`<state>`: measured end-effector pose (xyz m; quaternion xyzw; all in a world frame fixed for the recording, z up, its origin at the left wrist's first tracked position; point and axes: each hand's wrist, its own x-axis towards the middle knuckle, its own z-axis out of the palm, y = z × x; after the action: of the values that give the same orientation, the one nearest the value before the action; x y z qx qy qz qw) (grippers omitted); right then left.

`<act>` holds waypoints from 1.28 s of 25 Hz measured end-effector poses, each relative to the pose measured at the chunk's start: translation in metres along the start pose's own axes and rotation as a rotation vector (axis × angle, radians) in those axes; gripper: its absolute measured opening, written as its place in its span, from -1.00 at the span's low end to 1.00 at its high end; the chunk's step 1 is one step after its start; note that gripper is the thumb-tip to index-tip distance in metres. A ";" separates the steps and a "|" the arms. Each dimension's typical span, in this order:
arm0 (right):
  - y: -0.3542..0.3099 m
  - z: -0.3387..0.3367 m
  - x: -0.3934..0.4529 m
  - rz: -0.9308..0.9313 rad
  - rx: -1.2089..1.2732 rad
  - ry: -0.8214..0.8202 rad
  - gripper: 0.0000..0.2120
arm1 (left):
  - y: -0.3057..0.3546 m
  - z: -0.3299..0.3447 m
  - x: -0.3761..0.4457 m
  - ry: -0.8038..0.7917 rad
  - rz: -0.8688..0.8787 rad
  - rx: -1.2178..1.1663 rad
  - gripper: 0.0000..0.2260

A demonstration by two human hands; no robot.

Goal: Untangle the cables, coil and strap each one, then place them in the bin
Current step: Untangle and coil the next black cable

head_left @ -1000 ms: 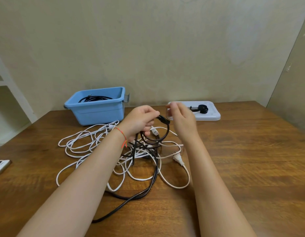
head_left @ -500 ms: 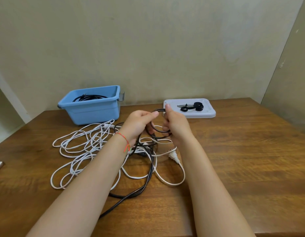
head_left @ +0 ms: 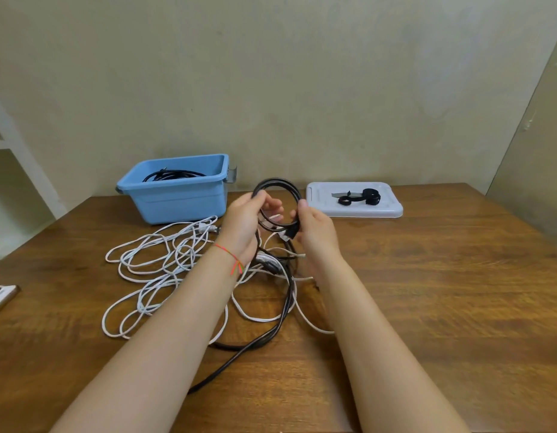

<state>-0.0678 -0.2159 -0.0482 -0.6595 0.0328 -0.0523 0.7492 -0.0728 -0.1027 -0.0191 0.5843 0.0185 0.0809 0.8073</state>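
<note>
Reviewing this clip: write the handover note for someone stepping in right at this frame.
Left hand and right hand both grip a loop of the black cable above the table; its tail trails through the white cable tangle.
Done: one black coil lies in the blue bin.
Left: finish coiling, strap it with a strap from the white tray, bin it, then do the white cables.

Just one view here, head-mounted, wide-angle, looking forward and down past both forearms. The fingers [head_left: 272,210] sit mid-frame, fairly near the lens, wall [head_left: 271,89] straight ahead beyond them, wooden table [head_left: 442,292] spreading on both sides and below.
</note>
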 end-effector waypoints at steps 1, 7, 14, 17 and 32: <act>-0.001 -0.003 -0.001 -0.029 -0.077 -0.073 -0.68 | 0.007 -0.003 0.003 -0.025 -0.007 -0.043 -0.77; -0.005 -0.002 -0.012 0.116 -0.088 -0.412 -0.89 | 0.032 -0.004 0.013 -0.153 -0.101 0.337 -0.80; 0.000 -0.009 -0.003 0.136 0.093 -0.408 -0.77 | 0.041 -0.001 0.024 -0.191 -0.154 0.474 -0.84; 0.003 -0.004 0.001 0.179 0.448 -0.277 -0.77 | 0.028 -0.014 0.020 -0.232 -0.153 0.213 -0.87; -0.003 0.004 -0.008 -0.042 -0.096 -0.303 -0.67 | 0.055 0.013 0.022 -0.049 0.061 -0.049 -0.77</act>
<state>-0.0756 -0.2117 -0.0447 -0.6955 -0.0917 0.0337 0.7118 -0.0551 -0.0945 0.0381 0.5664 -0.0212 0.0913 0.8188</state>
